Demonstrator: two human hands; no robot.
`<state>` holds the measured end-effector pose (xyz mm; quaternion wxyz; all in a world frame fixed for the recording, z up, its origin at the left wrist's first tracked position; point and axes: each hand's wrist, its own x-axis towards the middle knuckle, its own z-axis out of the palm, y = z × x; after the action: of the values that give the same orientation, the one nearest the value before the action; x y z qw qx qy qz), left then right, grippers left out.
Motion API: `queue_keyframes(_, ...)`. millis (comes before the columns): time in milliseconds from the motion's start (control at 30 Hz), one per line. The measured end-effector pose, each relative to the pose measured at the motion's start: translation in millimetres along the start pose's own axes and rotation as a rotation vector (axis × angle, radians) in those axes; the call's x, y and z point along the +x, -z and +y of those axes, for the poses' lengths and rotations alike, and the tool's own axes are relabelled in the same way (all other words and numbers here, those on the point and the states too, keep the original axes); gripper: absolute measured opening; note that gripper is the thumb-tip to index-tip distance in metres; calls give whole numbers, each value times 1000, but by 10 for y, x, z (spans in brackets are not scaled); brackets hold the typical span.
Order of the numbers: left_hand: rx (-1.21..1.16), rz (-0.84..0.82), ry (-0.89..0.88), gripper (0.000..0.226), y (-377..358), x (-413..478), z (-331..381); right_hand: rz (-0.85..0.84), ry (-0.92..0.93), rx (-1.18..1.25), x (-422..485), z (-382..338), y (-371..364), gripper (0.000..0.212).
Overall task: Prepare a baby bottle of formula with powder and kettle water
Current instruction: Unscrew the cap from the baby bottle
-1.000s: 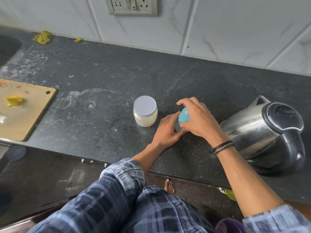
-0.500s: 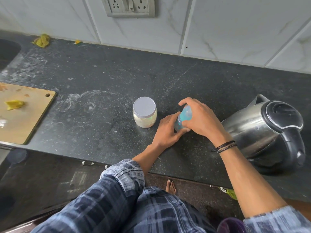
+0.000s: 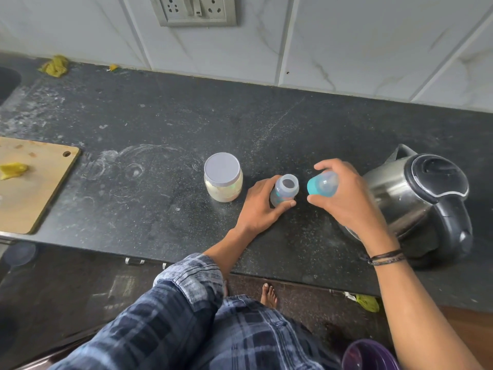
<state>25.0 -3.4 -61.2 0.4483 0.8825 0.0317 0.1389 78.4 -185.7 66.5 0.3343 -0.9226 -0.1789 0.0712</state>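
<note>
The left grip [image 3: 260, 209] is curled round the clear baby bottle [image 3: 285, 192], which stands upright and uncapped on the table [image 3: 160, 209]. Its teal cap [image 3: 321, 184] is pinched in the right grip [image 3: 346, 204], just beside the bottle. The pair is flanked by the powder jar [image 3: 223, 177] and the kettle [image 3: 416, 198].

Home kitchen, dark speckled stone table [image 3: 160, 116] with dusty ring marks, white marble-look wall tiles [image 3: 346, 44] behind it, switch-and-socket plate [image 3: 194, 9] on the wall, steel electric kettle [image 3: 416, 198] at right, wooden cutting board [image 3: 34, 182] with a yellow food scrap [image 3: 12, 170], sink edge [image 3: 8, 81] at far left.
</note>
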Motion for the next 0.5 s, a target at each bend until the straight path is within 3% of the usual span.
queue_keyframes(333,9,-8,47,60,-31,-22,-15,-99,-93,-193,-341,421,-352,58)
queue_keyframes(500,-55,-29,102,73,-11,-49,-2,-134,-117,-217,-355,501,-516,58)
